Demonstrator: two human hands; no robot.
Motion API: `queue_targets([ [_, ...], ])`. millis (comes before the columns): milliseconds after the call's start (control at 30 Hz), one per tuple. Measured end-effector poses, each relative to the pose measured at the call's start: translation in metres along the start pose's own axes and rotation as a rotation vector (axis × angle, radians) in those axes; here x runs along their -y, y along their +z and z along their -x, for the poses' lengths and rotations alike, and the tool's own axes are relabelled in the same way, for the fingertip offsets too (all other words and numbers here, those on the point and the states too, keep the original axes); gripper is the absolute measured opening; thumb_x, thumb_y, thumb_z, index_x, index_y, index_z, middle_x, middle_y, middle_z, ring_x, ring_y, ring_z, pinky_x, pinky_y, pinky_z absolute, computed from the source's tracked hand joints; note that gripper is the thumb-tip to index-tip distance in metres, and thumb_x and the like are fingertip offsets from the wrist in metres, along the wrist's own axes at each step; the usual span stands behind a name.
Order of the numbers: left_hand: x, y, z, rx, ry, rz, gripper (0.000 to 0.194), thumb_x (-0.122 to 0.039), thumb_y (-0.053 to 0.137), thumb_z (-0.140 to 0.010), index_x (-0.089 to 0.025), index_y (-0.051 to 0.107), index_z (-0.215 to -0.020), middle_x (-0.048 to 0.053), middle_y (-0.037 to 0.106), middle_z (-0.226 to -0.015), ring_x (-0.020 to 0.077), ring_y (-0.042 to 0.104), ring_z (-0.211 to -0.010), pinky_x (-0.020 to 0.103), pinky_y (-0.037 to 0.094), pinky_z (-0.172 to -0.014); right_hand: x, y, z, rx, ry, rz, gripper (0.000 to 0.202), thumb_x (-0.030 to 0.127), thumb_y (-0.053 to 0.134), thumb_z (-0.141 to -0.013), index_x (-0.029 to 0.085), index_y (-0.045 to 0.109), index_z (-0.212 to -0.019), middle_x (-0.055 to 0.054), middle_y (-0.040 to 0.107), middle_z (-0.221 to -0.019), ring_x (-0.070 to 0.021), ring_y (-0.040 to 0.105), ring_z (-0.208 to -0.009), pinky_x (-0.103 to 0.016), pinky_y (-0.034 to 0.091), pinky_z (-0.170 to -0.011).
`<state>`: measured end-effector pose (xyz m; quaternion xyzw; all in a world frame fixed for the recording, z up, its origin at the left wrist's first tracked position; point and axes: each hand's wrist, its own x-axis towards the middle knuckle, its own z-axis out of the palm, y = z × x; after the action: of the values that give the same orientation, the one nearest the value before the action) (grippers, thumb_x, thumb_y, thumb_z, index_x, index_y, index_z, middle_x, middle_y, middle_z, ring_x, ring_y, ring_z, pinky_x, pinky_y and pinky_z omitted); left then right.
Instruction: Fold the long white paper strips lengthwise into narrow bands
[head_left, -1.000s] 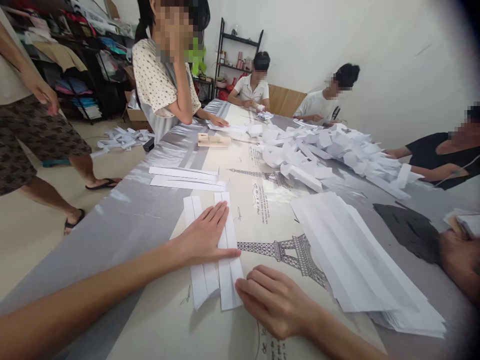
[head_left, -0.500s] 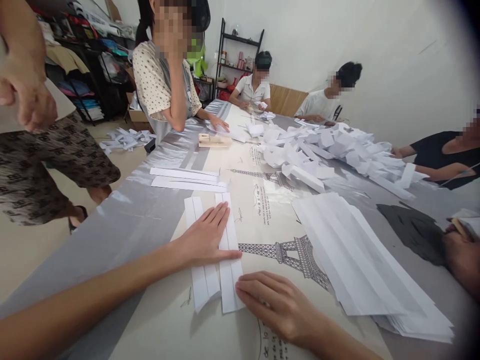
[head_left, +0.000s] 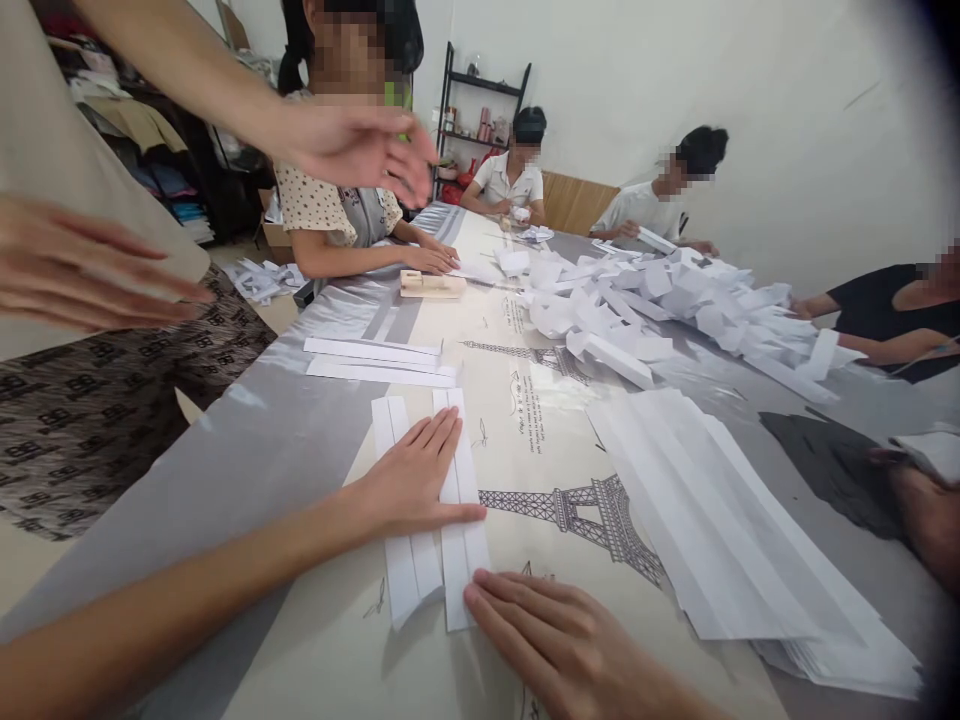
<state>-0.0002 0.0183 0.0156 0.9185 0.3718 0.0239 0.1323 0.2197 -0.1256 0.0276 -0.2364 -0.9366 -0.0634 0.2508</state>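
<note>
Two folded white paper strips lie upright in view on the printed tablecloth. My left hand (head_left: pixel 412 480) rests flat across them, its fingertips and thumb on the right strip (head_left: pixel 463 540) and its palm over the left strip (head_left: pixel 409 575). At the lower end of the right strip, my right hand (head_left: pixel 547 630) touches the edge with its fingertips, the fingers stretched out close together. Two more folded strips (head_left: pixel 375 365) lie crosswise just beyond. A stack of white paper sheets (head_left: pixel 735 530) is to the right of my hands.
A large heap of folded white papers (head_left: pixel 675 290) covers the far right. A pale wooden block (head_left: pixel 431 284) lies beyond the strips. Several people sit around the table; another person's hands (head_left: pixel 360 145) reach in at the left.
The standing person has moved closer, with both hands now extended over the left side. The seated person at the left has lowered a hand to the table. My right hand has shifted slightly down.
</note>
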Motion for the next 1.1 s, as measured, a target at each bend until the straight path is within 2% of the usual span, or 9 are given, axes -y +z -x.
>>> queue_targets([
  [133, 0.001, 0.003, 0.000, -0.044, 0.029, -0.008, 0.112, -0.086, 0.032, -0.090, -0.007, 0.000, -0.164, 0.020, 0.003, -0.170, 0.0347, 0.006, -0.158, 0.048, 0.012, -0.128, 0.003, -0.002, -0.002, 0.006, 0.010, 0.028, 0.039, 0.016, 0.036, -0.108, -0.005, 0.065, -0.124, -0.015, 0.079, -0.112, -0.0261, 0.074, -0.110, -0.034, 0.064, -0.094],
  [300, 0.001, 0.003, 0.001, -0.041, 0.009, -0.010, 0.114, -0.088, 0.032, -0.089, -0.005, 0.004, -0.164, 0.021, 0.003, -0.169, 0.0343, 0.006, -0.158, 0.047, 0.012, -0.128, 0.007, -0.004, -0.002, 0.067, 0.043, 0.042, 0.050, 0.031, 0.032, -0.112, -0.004, 0.065, -0.127, -0.016, 0.076, -0.119, -0.0260, 0.073, -0.114, -0.035, 0.060, -0.102],
  [367, 0.000, 0.002, 0.001, -0.025, -0.003, -0.016, 0.115, -0.088, 0.031, -0.089, -0.004, 0.005, -0.163, 0.022, 0.003, -0.169, 0.0337, 0.006, -0.158, 0.046, 0.012, -0.128, 0.011, 0.001, 0.000, 0.035, 0.057, 0.081, 0.043, 0.027, 0.038, -0.110, -0.002, 0.067, -0.123, -0.015, 0.077, -0.118, -0.0253, 0.073, -0.112, -0.034, 0.060, -0.101],
  [433, 0.000, 0.002, 0.000, -0.025, 0.001, -0.027, 0.114, -0.088, 0.030, -0.090, -0.005, 0.002, -0.163, 0.022, 0.003, -0.169, 0.0336, 0.006, -0.158, 0.047, 0.012, -0.128, 0.015, 0.009, 0.001, -0.020, 0.067, 0.145, 0.029, 0.014, 0.049, -0.104, 0.002, 0.071, -0.118, -0.012, 0.078, -0.116, -0.0236, 0.075, -0.109, -0.032, 0.060, -0.101],
  [500, 0.001, 0.003, 0.000, -0.036, 0.013, -0.035, 0.113, -0.087, 0.030, -0.090, -0.006, -0.001, -0.164, 0.021, 0.003, -0.169, 0.0340, 0.006, -0.158, 0.047, 0.012, -0.128, 0.019, 0.017, 0.004, -0.056, 0.054, 0.207, 0.024, 0.010, 0.055, -0.100, 0.004, 0.073, -0.114, -0.011, 0.078, -0.115, -0.0230, 0.076, -0.106, -0.032, 0.062, -0.099],
  [733, 0.001, 0.002, 0.001, -0.008, 0.001, -0.023, 0.117, -0.090, 0.029, -0.088, -0.003, 0.008, -0.163, 0.022, 0.001, -0.169, 0.0339, 0.003, -0.158, 0.046, 0.010, -0.129, 0.026, 0.031, 0.008, -0.085, 0.030, 0.250, 0.027, 0.027, 0.060, -0.100, 0.006, 0.075, -0.109, -0.013, 0.079, -0.112, -0.0252, 0.077, -0.102, -0.033, 0.065, -0.092],
  [967, -0.001, -0.006, -0.001, 0.063, -0.019, -0.006, 0.121, -0.091, 0.030, -0.087, 0.000, 0.004, -0.163, 0.020, -0.006, -0.169, 0.0342, 0.000, -0.158, 0.047, 0.007, -0.129, 0.025, 0.030, 0.006, -0.176, 0.073, 0.159, 0.027, 0.025, 0.053, -0.102, 0.010, 0.075, -0.100, -0.009, 0.082, -0.100, -0.0206, 0.079, -0.092, -0.028, 0.065, -0.086],
  [1100, 0.003, -0.010, 0.000, 0.120, -0.002, 0.013, 0.132, -0.097, 0.036, -0.078, -0.002, 0.002, -0.163, 0.020, -0.008, -0.168, 0.0356, -0.002, -0.158, 0.048, 0.008, -0.129, 0.016, 0.014, -0.002, -0.119, 0.164, -0.127, 0.022, 0.019, 0.052, -0.100, 0.012, 0.072, -0.103, -0.007, 0.082, -0.097, -0.0167, 0.078, -0.090, -0.026, 0.063, -0.088],
])
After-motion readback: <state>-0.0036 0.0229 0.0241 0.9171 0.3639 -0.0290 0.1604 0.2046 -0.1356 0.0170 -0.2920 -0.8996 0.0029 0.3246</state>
